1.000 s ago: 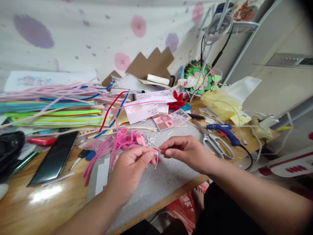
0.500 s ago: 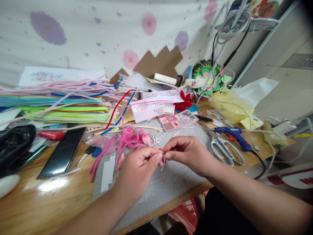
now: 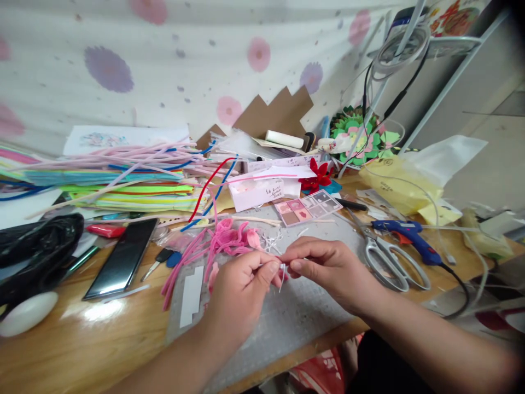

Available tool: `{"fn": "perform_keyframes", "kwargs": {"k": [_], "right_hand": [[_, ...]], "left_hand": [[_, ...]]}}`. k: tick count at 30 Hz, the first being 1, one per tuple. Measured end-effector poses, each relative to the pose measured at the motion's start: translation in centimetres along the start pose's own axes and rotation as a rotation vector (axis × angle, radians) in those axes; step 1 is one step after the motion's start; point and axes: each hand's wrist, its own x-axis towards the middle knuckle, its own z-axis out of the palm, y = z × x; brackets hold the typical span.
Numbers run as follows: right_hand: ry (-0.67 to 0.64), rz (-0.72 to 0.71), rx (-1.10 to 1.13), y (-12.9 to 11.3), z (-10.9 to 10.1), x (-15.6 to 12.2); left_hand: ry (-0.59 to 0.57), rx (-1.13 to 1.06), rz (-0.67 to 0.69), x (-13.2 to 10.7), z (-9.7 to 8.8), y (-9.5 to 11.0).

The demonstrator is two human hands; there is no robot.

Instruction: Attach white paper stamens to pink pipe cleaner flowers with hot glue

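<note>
**Fingertips meet over the cutting mat [image 3: 303, 320], with mat showing down to the near edge**

The left hand [image 3: 241, 287] has thumb and forefinger closed together on a thin white strip [image 3: 282, 272], whose tail hangs below the fingertips over the middle of the mat. The right hand [image 3: 324, 265] comes in from the other side, its thumb and forefinger nearly together at the strip's upper end; whether it grips anything cannot be told.

Below the hands, a wide stretch of grey mat runs between the forearms to the worktop [image 3: 127, 345], whose wooden front edge slants up toward the right. Beyond the fingertips the room is tighter: pink pipe cleaners [image 3: 227, 241] lie tangled just past the left hand, their ends crossing the mat's left edge, and a scatter of white snippets [image 3: 273, 241] sits close to the fingers. White paper pieces [image 3: 192, 295] lie inside that left edge, near the left wrist.

To the right, a strip of mat separates the right hand from the scissors [image 3: 383, 262], their handles near the forearm. The blue glue gun [image 3: 406, 232] lies farther out. Past the hands, the makeup palette [image 3: 307, 208] rests toward the back; the phone [image 3: 123, 260] lies on bare wood, well left.
</note>
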Motion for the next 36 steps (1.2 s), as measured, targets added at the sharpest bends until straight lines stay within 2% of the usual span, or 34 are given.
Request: {"fn": "perform_keyframes", "kwargs": {"k": [9,13,18,23,30,36], "right_hand": [[0.093,-0.003,-0.085,-0.2,0.8,0.0],[0.091,0.036,-0.031,-0.2,1.2,0.0],[0.107,0.052,0.04,0.1,1.5,0.1],[0.163,0.035,-0.022,0.1,1.9,0.2],[0.186,0.076,0.05,0.0,2.1,0.5],[0.182,0.038,0.025,0.0,1.9,0.4]], "left_hand": [[0.07,0.168,0.081,-0.1,0.1,-0.8],[0.111,0.22,0.108,-0.2,0.0,-0.9],[0.128,0.221,0.135,-0.3,0.0,-0.7],[0.146,0.223,0.165,-0.4,0.0,-0.5],[0.123,0.106,0.165,-0.4,0.1,-0.6],[0.091,0.046,0.16,-0.3,0.1,-0.4]]}}
